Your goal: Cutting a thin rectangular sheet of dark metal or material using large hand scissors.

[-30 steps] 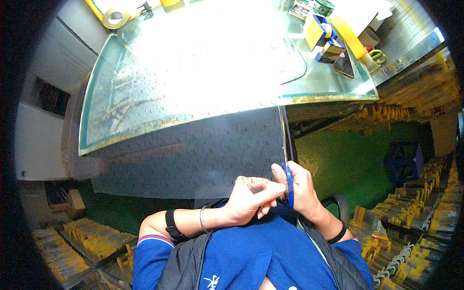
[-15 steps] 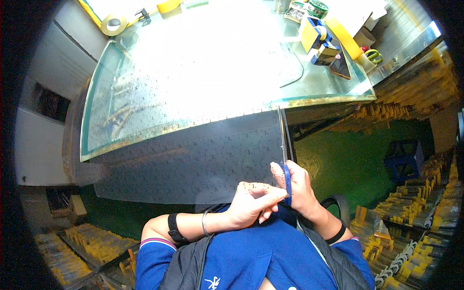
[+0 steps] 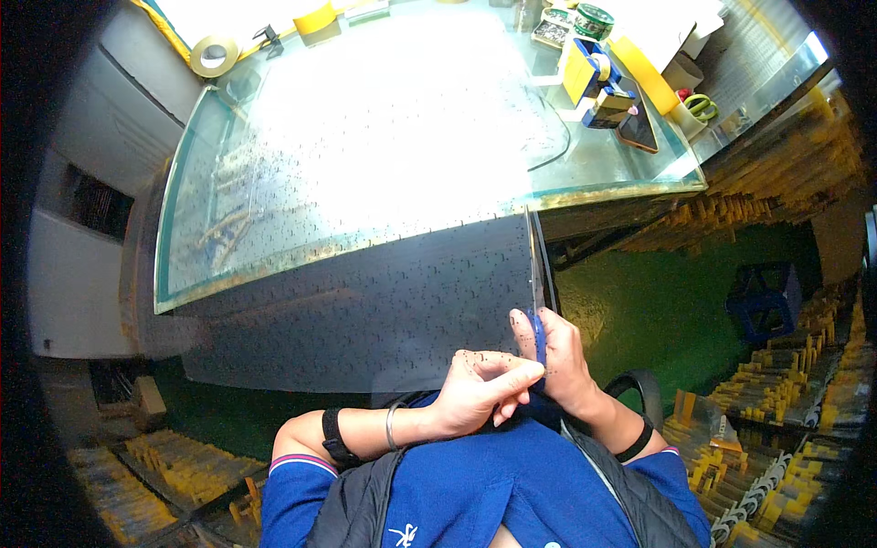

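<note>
A large clear plastic sheet [image 3: 365,274] dotted with small black marks lies over the glass table [image 3: 210,228] and hangs off its near edge toward my lap. My right hand [image 3: 559,365] grips blue-handled scissors [image 3: 537,301], whose blades run along the sheet's right edge. My left hand [image 3: 480,391] pinches the sheet's near right corner just left of the scissor handle, touching my right hand.
At the table's far right stand a blue and yellow tape dispenser [image 3: 594,78], a dark phone [image 3: 637,128] and a cup with green-handled scissors [image 3: 696,108]. A tape roll [image 3: 210,55] lies far left. Racks of yellow parts [image 3: 776,402] fill the floor right and left of me.
The scissors and my right hand have crept slightly forward along the sheet's right edge. My left hand keeps its pinch on the corner. The view has tilted a little.
</note>
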The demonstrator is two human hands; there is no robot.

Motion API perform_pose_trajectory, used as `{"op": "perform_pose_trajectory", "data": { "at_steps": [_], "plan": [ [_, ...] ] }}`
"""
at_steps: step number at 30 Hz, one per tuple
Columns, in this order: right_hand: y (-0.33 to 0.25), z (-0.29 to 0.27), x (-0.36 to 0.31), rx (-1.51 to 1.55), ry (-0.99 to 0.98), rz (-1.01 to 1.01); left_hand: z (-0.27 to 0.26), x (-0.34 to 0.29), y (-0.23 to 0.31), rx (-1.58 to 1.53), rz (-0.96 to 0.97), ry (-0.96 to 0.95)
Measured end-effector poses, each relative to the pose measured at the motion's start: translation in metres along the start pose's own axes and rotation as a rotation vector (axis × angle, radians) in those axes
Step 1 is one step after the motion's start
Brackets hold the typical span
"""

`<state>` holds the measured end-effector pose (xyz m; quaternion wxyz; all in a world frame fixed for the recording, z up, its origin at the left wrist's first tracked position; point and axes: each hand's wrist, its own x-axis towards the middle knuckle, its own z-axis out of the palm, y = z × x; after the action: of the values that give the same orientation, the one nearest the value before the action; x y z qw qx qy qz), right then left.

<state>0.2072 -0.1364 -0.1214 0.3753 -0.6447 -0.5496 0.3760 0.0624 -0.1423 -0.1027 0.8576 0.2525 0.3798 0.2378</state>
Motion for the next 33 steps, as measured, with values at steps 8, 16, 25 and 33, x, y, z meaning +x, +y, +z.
{"op": "perform_pose_trajectory", "data": {
  "at_steps": [8, 16, 25, 33],
  "plan": [
    [-0.006, -0.009, -0.005, 0.136, -0.140, 0.173, -0.003, -0.002, 0.018, 0.037, 0.079, -0.017],
    [0.043, -0.046, -0.006, 0.475, -0.086, 0.243, -0.065, -0.019, 0.069, 0.121, 0.121, 0.069],
    [-0.017, -0.053, 0.040, 0.615, -0.044, -0.080, -0.195, -0.158, 0.063, 0.133, 0.411, 0.031],
    [-0.028, -0.017, 0.049, 0.694, -0.192, -0.084, -0.266, -0.273, 0.022, -0.462, 1.152, 1.015]
  ]
}}
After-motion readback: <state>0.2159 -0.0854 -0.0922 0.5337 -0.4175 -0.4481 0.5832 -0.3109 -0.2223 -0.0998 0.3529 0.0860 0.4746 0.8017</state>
